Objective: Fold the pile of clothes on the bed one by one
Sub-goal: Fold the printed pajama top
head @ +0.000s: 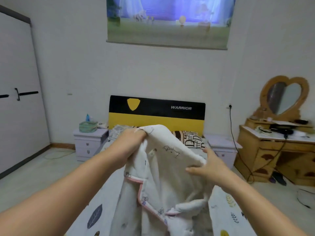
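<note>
Fingers of the left hand (134, 135) bunch the white garment (163, 169); right hand (207, 165) fingers pinch its folded edge.

Room evenly lit, medium brightness, soft and diffuse; no hard shadows on walls or floor. Brightest area: window blind (167, 21) far centre, backlit blue-white, washed out so its print is faint. Mild glare on mirror (283, 97) far right. Forearms near the camera lit evenly; faint soft shading in the folds of the garment (163, 167). Whole picture slightly soft, smeared fine detail; headboard (156, 114) lettering still legible. Wide-angle distortion strong: wardrobe (18, 92) edge at left bows and leans, dresser (276, 150) at right tilts. Near corners stretched and blurred.
</note>
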### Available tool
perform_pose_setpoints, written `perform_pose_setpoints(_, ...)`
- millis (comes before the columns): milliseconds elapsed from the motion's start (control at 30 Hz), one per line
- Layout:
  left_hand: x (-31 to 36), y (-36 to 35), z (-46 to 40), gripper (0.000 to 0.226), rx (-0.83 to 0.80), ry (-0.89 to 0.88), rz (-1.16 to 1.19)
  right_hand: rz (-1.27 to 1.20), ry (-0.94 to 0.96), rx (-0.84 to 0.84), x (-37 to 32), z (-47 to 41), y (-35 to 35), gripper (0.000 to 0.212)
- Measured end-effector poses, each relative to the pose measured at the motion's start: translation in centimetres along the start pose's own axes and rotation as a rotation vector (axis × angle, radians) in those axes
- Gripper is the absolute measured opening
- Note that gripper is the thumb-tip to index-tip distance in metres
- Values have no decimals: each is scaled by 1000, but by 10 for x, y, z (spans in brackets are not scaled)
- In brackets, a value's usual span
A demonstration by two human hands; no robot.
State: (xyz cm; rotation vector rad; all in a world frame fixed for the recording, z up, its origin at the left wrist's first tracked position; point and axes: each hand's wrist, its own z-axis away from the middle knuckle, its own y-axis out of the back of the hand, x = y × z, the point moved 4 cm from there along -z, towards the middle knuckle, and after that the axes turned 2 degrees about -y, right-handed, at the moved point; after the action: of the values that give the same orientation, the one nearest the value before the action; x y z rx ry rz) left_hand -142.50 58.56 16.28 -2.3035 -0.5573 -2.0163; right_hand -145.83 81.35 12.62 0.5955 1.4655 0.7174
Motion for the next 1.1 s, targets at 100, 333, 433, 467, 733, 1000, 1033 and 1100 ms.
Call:
perform_pose_setpoints(100, 20, -24, 6, 25, -53, -35, -17, 181, 100, 246, 7, 6, -20, 88)
perform_pose_setpoints(333, 29, -12, 6, 19, -66, -121, -197, 330, 64, -63, 16, 5, -46, 13)
perform_pose_setpoints(433, 13, 26, 5, 23, -36, -187, -447, 290, -30, -35, 16, 2, -26, 12)
perform_pose_setpoints(467, 7, 37, 6, 24, -96, -199, -518, 278, -38, 12, 12, 0, -17, 16)
perform_pose_setpoints(733, -63, 70, 20, 37, -444, 22, -900, 175, 15, 168, -20, -7, 13, 16)
perform_pose_setpoints(1000, -82, 62, 22, 26, -248, 78, -353, -230, 31, -82, 7, 17, 15, 30)
perform_pose_setpoints(1033, -79, 59, 23, 16, -316, 67, -394, -228, 33, -104, 12, 18, 17, 33)
perform_pose_setpoints(1100, -75, 57, 30, 17, -548, 86, -448, -214, 25, -169, 21, 25, 22, 33)
